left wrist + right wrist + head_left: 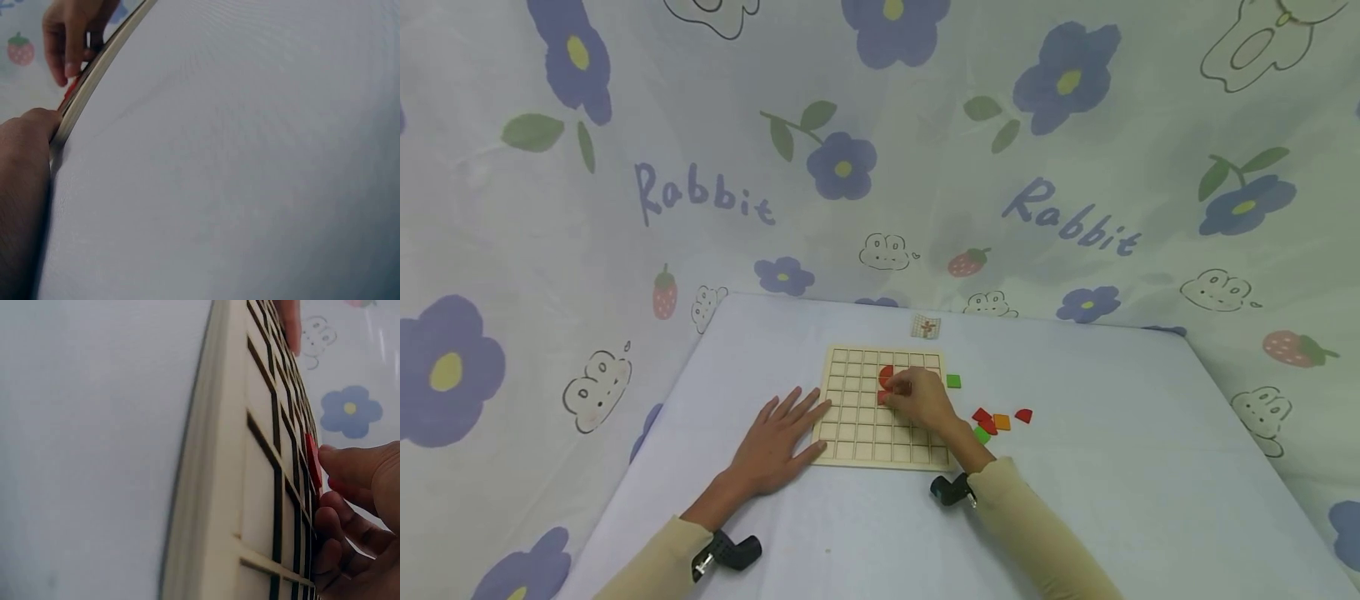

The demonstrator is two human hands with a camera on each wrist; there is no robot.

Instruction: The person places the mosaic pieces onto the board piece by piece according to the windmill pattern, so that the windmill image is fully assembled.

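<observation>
A pale wooden grid board [854,452] lies on the white table. Near its upper middle are red pieces [886,375]; one more red piece [882,397] is at the fingertips of my right hand [921,402]. In the right wrist view, the thumb of my right hand [362,506] touches a red piece [313,461] low on the grid, the other fingers curled beside it. My left hand [777,446] lies flat with fingers spread, its fingertips on the board's left edge. The left wrist view shows part of my left hand [26,144] against the board's edge [94,76].
Right of the board lie a green square [953,381], an orange square [1002,422], another green piece [982,434] and several red pieces, one [1024,415] farther right. A small patterned square [926,326] sits behind the board. A printed cloth hangs behind.
</observation>
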